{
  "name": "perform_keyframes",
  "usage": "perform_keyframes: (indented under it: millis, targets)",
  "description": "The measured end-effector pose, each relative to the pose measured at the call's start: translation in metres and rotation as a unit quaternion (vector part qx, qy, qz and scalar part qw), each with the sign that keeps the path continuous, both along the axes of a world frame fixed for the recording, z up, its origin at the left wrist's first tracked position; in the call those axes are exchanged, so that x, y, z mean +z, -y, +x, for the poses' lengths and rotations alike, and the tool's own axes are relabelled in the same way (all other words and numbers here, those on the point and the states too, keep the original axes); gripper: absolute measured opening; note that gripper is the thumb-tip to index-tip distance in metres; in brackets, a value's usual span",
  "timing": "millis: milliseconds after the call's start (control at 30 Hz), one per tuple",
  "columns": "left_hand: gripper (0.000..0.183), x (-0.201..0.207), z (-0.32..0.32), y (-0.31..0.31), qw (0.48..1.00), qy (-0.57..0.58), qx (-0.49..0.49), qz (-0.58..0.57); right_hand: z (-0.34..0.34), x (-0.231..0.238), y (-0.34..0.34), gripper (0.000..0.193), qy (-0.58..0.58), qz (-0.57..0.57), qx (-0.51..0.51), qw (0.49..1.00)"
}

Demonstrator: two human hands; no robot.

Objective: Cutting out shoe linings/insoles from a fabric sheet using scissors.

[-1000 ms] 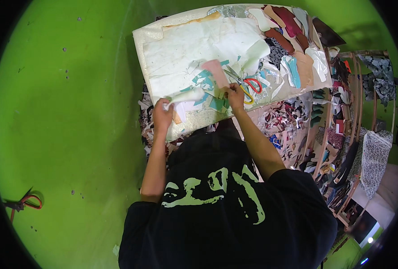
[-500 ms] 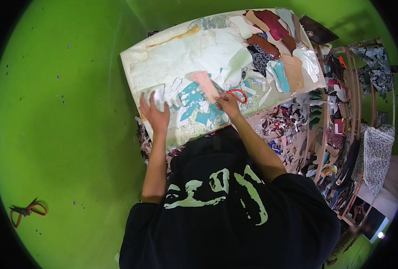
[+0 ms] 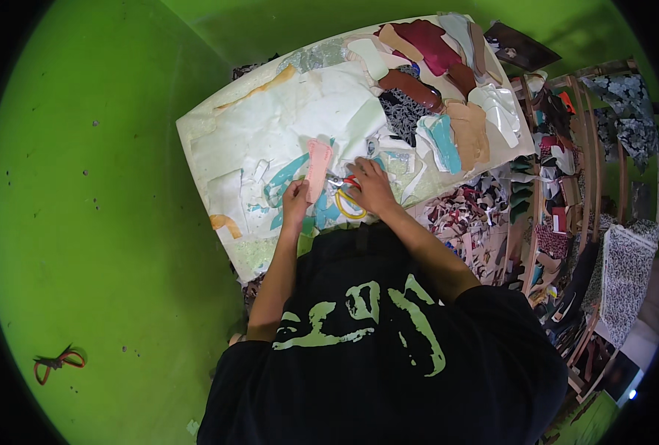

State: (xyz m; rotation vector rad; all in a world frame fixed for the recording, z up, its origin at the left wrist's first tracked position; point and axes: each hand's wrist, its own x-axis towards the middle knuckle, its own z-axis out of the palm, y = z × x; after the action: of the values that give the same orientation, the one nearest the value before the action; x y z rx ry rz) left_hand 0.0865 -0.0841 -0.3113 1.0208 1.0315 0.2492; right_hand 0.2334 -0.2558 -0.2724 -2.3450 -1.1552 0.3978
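Pinched between the fingers of my left hand [image 3: 294,202] is a narrow pink pattern piece [image 3: 317,169], held upright over the table. Just to its right, my right hand [image 3: 372,188] has its fingers curled on a pair of scissors [image 3: 350,205] with one red and one yellow handle. The scissors' metal blades point left toward the pink piece; their tips are hard to make out. Teal scraps [image 3: 288,178] and white offcuts lie under and around both hands.
Large white sheets [image 3: 285,115] cover much of the white table [image 3: 196,133]. Cut pieces in brown [image 3: 411,89], maroon, tan and patterned black are heaped at the far right. Scraps [image 3: 466,215] pile beyond the table's near right edge, beside a filled rack [image 3: 585,148]. A green wall [image 3: 84,222] stands left.
The pink piece has passed from my right hand to my left, which came off the white sheet at the left. My right hand has taken hold of the scissors.
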Motion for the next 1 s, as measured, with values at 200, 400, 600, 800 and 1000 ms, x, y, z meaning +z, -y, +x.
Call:
perform_keyframes:
  millis: [200,400,600,800,1000]
  targets:
    - [0.027,-0.045,0.02,-0.028,0.974,-0.027,-0.052,0.219,0.038,-0.002,0.021,0.046,0.026,-0.084,0.108,0.99]
    - [0.024,-0.052,0.051,-0.021,0.937,-0.086,-0.03,0.336,0.067,-0.01,0.031,0.042,0.02,-0.24,0.088,0.967]
    - [0.032,-0.045,0.058,-0.009,0.944,-0.087,-0.028,0.318,0.12,0.004,0.006,0.063,-0.089,0.003,-0.152,0.984]
    - [0.044,-0.046,0.073,-0.024,0.974,-0.064,-0.025,0.218,0.159,0.005,-0.056,0.04,-0.224,0.126,0.056,0.965]
    - [0.017,-0.06,0.085,-0.071,0.987,-0.015,0.006,0.159,0.159,0.037,-0.108,0.023,-0.251,0.079,0.069,0.962]
